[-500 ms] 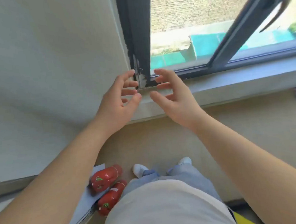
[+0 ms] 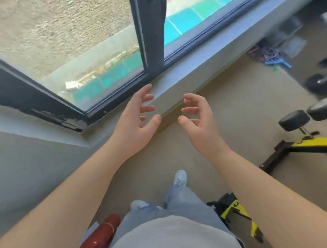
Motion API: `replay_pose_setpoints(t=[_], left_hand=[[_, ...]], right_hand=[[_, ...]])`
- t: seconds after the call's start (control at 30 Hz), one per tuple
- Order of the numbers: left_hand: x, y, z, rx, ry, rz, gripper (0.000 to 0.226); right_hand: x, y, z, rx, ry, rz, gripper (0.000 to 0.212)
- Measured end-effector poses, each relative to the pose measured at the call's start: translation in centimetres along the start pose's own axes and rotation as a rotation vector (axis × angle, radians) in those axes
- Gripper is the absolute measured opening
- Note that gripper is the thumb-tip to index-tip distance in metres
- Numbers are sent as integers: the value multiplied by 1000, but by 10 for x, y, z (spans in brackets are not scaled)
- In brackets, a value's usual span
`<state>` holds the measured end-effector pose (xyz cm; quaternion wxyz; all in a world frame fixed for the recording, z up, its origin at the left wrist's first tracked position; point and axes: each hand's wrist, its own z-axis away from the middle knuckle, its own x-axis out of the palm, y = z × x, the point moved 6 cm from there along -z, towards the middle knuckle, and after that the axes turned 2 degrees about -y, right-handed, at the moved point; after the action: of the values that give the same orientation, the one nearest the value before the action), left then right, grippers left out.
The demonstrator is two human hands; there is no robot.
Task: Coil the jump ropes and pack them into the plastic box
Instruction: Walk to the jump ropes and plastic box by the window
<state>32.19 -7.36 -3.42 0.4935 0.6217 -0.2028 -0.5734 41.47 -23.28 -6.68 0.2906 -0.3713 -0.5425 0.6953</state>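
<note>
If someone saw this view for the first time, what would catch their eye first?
First, the two empty hands raised mid-frame, the left hand and right hand, fingers loosely curled. Behind them runs the dark-framed window over turquoise ground. At far right, a blurred tangle of ropes lies on the floor below the sill, past a yellow bench.

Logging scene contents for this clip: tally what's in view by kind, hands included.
Hands: 2, left hand and right hand, both empty
Black foam rollers: 2
Red bottle: 1
Tangled rope pile: 1, ropes uncountable
Total: 6
</note>
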Motion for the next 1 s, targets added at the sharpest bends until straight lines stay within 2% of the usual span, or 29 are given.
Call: replay_pose_setpoints(t=[0.27,0.5,0.8,1.0], left_hand=[[96,78,-113,113,-159,33,56],[179,112,-212,182,-397,42,54],[254,179,-386,282,-642,59,55],[295,230,-466,328,-781,56,57]], right_hand=[[-116,24,-43,64,219,-72,48],[-202,58,-83,140,460,-84,50],[-292,65,-198,216,721,-134,50],[-354,52,-257,230,866,-173,51]])
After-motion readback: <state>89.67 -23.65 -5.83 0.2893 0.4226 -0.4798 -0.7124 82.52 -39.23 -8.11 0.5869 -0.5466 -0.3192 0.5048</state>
